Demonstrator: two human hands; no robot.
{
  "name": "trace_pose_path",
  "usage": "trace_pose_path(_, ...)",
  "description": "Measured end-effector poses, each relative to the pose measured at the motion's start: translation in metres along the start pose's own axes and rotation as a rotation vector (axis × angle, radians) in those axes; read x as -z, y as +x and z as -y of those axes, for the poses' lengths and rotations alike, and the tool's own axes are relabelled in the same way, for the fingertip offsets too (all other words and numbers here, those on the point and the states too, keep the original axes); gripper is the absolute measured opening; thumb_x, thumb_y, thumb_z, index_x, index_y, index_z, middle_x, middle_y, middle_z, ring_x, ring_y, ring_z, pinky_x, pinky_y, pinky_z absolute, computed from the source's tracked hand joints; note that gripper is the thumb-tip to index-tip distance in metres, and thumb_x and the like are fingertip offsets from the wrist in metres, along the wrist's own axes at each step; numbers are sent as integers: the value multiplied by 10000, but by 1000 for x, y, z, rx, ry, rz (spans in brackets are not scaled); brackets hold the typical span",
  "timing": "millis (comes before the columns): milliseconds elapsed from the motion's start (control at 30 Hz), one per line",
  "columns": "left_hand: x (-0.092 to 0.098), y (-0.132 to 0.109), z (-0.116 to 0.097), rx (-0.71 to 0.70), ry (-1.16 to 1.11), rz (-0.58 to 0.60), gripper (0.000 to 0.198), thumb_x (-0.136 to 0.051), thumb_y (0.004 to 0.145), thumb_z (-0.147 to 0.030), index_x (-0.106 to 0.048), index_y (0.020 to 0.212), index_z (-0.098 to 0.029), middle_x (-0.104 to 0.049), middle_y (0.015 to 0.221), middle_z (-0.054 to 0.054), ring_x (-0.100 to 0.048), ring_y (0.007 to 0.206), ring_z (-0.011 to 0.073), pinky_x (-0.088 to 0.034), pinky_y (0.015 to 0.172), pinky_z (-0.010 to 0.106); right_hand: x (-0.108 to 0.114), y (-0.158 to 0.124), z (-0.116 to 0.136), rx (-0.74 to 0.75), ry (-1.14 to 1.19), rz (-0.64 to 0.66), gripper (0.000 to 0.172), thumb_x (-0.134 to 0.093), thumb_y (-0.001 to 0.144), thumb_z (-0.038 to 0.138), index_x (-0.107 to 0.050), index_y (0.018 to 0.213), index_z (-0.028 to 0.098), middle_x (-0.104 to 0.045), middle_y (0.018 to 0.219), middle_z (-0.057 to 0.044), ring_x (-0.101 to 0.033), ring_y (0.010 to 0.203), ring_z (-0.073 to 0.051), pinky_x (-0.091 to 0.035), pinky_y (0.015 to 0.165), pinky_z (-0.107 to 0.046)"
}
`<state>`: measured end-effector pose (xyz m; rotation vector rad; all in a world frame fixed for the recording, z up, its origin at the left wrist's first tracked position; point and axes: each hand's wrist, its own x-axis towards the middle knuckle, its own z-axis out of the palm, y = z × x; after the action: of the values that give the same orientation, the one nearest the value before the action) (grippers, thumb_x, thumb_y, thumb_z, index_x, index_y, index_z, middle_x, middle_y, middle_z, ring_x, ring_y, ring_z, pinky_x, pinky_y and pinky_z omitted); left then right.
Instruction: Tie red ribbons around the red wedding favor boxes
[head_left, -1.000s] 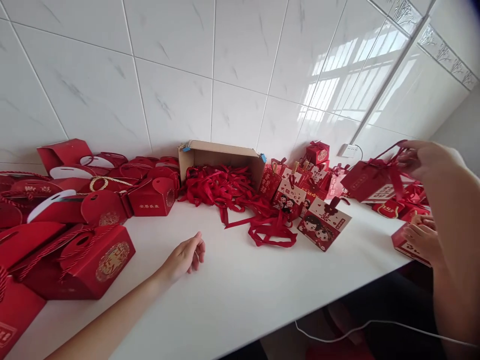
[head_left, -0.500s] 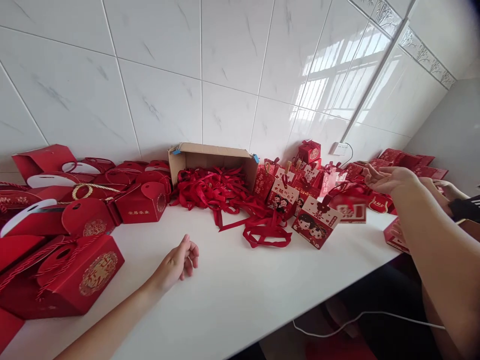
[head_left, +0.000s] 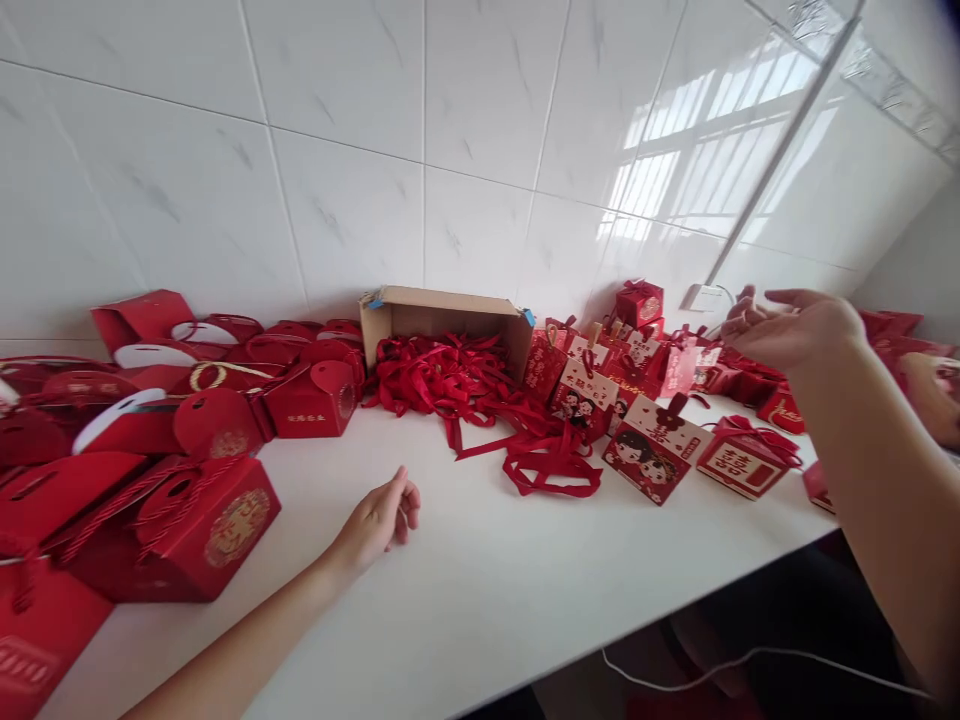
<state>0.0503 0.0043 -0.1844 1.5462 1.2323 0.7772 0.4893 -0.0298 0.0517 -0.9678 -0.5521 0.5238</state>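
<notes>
At the back edge of the white table point(head_left: 487, 580), a cardboard carton point(head_left: 450, 302) spills red ribbons point(head_left: 442, 372). Toward the right end, nearer the front edge, the bow-topped red box point(head_left: 741, 462) stands just beside a cartoon-printed box point(head_left: 649, 455). The right hand point(head_left: 791, 328) is raised, released, fingers parted; the left hand point(head_left: 379, 520), also released, curls slackly mid-table.

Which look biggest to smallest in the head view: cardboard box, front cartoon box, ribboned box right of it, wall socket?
1. Cardboard box
2. Front cartoon box, ribboned box: too alike to rank
3. Wall socket
</notes>
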Motion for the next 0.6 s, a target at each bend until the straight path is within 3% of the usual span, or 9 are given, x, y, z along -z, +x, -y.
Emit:
trace_pose_path(67,-1,-7,-8,-60,30,-86,505,-329,833,-661,-448,691,-191,-503,599,-18,-496,524,132,-352,479,223,-28,-29,-13,-127,86,138,309,-336,850,-27,-584,691,67,-553,689,-53,-462,545,-31,-313,528,-278)
trace_pose_path(133,4,-20,-23,-133,83,-180,440,-410,839,-598,-405,661,-196,-444,590,-41,-457,553,116,-376,546,221,-53,-65,-42,-205,265,356,215,-417,828,34,-571,707,123,-487,612,6,-392,493,-22,-297,494,-229)
trace_pose_path(200,17,-42,-41,-201,165,-258,398,-472,836,-555,-424,670,-197,-421,596,-47,-430,578,113,-366,576,215,-74,-105,-87,-369,271,517,103,-540,750,59,-579,774,151,-461,572,41,-366,475,-34,-294,471,-205)
trace_pose_path(300,49,-86,-59,-298,424,-445,357,-487,843,-528,-448,695,-205,-414,608,-47,-413,562,113,-335,536,208,-96,-159,-168,-649,146,689,232,-625,692,127,-627,922,160,-516,601,31,-406,481,-67,-301,457,-217)
trace_pose_path(367,74,-115,-57,-197,614,-539,399,-479,833,-548,-385,647,-208,-385,565,-53,-415,520,111,-341,522,207,-102,-185,-215,-771,100,793,253,-643,691,167,-641,943,156,-519,604,28,-396,469,-70,-296,459,-222)
trace_pose_path(433,96,-136,-46,0,799,-606,387,-506,782,-578,-386,689,-221,-428,535,-64,-450,468,119,-338,488,213,-100,-200,-249,-889,66,912,257,-659,713,240,-657,951,142,-518,607,19,-403,472,-74,-307,473,-227)
trace_pose_path(533,117,-149,-26,165,870,-739,472,-493,759,-602,-406,1032,-227,-523,566,-66,-560,479,172,-375,483,232,-92,-208,-275,-972,60,1043,259,-687,699,225,-680,941,136,-539,638,10,-437,512,-75,-317,500,-223)
trace_pose_path(600,120,-146,-18,208,865,-756,645,-458,788,-601,-296,1263,-195,-588,633,-39,-620,547,203,-418,526,252,-85,-208,-280,-979,82,1093,250,-704,689,196,-689,934,145,-554,659,9,-459,548,-75,-328,524,-218)
